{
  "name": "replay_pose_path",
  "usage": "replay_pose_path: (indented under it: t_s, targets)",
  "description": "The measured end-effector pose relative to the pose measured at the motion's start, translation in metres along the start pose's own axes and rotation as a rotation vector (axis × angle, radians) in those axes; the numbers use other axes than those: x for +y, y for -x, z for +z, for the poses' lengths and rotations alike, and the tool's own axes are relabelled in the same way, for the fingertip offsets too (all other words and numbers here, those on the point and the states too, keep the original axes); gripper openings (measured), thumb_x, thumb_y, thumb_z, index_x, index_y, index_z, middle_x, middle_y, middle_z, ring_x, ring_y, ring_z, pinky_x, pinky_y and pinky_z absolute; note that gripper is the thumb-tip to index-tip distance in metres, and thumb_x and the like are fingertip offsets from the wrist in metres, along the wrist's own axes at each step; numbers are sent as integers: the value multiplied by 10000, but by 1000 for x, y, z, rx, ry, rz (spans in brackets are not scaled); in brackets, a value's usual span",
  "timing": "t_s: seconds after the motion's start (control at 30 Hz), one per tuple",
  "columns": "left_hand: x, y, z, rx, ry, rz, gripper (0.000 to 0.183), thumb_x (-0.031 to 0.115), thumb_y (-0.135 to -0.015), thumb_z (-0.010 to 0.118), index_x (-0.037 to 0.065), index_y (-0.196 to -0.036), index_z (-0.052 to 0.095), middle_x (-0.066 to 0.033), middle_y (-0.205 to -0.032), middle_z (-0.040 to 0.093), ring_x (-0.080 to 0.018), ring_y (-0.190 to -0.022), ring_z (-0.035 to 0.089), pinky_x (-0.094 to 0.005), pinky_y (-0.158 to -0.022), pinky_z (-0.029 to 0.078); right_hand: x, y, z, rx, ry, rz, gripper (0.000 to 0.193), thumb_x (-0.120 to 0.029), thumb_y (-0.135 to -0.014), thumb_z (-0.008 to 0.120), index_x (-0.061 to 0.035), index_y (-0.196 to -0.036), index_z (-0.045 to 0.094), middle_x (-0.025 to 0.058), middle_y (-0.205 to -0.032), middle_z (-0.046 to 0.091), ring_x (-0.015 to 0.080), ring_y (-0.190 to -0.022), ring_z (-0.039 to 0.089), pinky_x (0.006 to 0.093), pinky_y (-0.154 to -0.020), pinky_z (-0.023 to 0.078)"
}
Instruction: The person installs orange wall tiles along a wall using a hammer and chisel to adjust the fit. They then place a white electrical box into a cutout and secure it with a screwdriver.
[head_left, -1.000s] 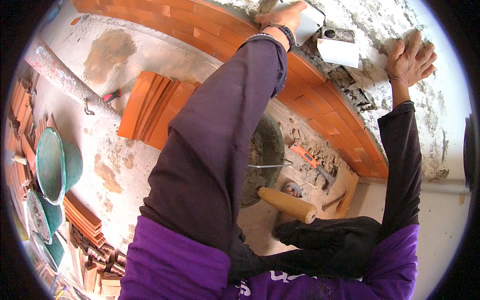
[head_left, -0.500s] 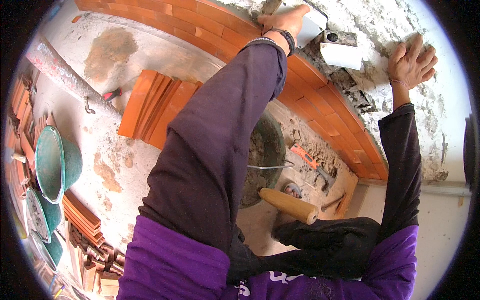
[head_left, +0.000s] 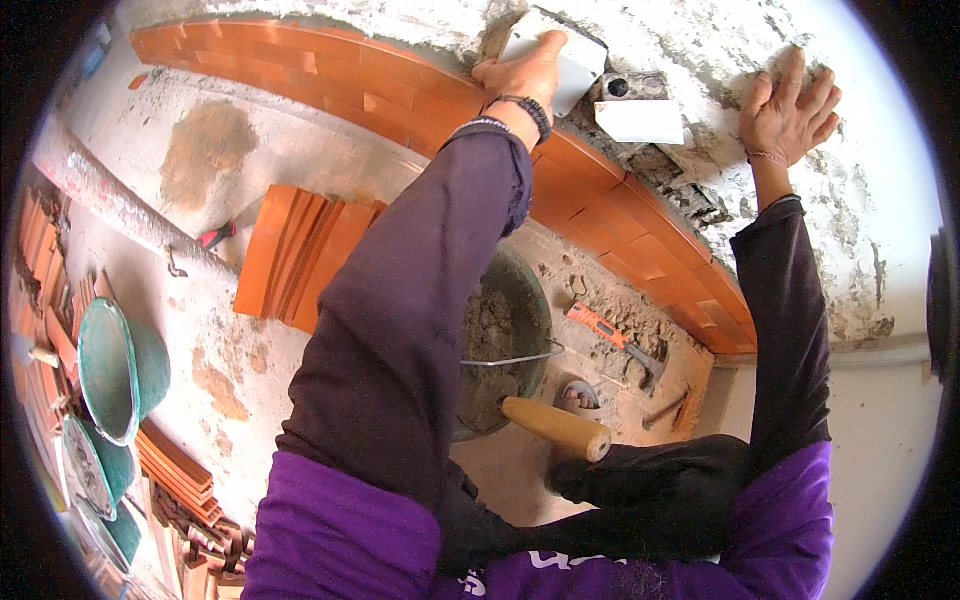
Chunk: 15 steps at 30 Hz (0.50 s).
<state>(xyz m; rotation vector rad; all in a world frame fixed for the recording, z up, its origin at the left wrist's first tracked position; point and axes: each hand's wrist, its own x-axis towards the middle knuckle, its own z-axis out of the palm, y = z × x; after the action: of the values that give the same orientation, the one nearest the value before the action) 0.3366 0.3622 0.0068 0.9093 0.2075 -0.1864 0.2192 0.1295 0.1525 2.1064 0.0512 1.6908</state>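
Observation:
My left hand (head_left: 524, 80) is closed round the edge of a white, flat, block-like piece (head_left: 572, 62), held against the rough wall above the brickwork. Next to it, a small grey box with a white plate (head_left: 640, 122) sits in a broken-out part of the wall. My right hand (head_left: 790, 112) lies flat on the plaster-smeared wall (head_left: 730, 60), fingers spread, holding nothing. Below both arms runs a low course of orange bricks (head_left: 590, 215). A dark bucket (head_left: 535, 300) of grey mortar stands beneath, partly hidden by my left sleeve; a tool's wooden handle (head_left: 555, 428) shows over its rim.
An orange-handled hammer (head_left: 615, 338) lies on the dirty floor near my foot. Stacked orange tiles (head_left: 300, 255) sit left of my arm, beside a leaning metal pole (head_left: 120, 200). Green buckets (head_left: 150, 375) and more tiles (head_left: 175, 470) are at the far left.
The view has shifted slightly, so the wall and both arms appear further left. My left hand stays on the white piece and my right hand stays against the wall.

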Motion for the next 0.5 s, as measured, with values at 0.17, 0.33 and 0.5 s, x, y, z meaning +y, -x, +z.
replay_pose_path:
  t_s: [0.17, 0.33, 0.5]
  targets:
    - [-1, -1, -3, -49, 59, -87, 1036, 268, -683, 812, -74, -1379, 125, -294, -1359, 332, -361, -1259, 392, -459, -1068, 323, -9, 0, -4, 8, -38, 14, 571, -487, -920, 380, -308, -1458, 314, 165, -1518, 225, 375, -1419, 131, 543, -1125, 30]
    - [7, 2, -4, -79, 47, -122, 975, 230, -695, 813, -72, -1376, 183, -239, -1357, 374, -314, -1241, 413, -466, -1061, 323, 3, 1, -1, 15, 60, 44, 555, -439, -874, 460, -318, -1412, 402, 151, -1476, 314, 377, -1384, 240, 560, -1110, 122]
    - [15, 7, -9, -176, 54, -126, 831, 318, -732, 773, -5, -1360, 333, -176, -1350, 446, -322, -1252, 429, -601, -1037, 257, 0, 0, -5, 10, 54, 75, 559, -420, -856, 499, -332, -1403, 419, 125, -1494, 309, 341, -1392, 247, 524, -1117, 143]
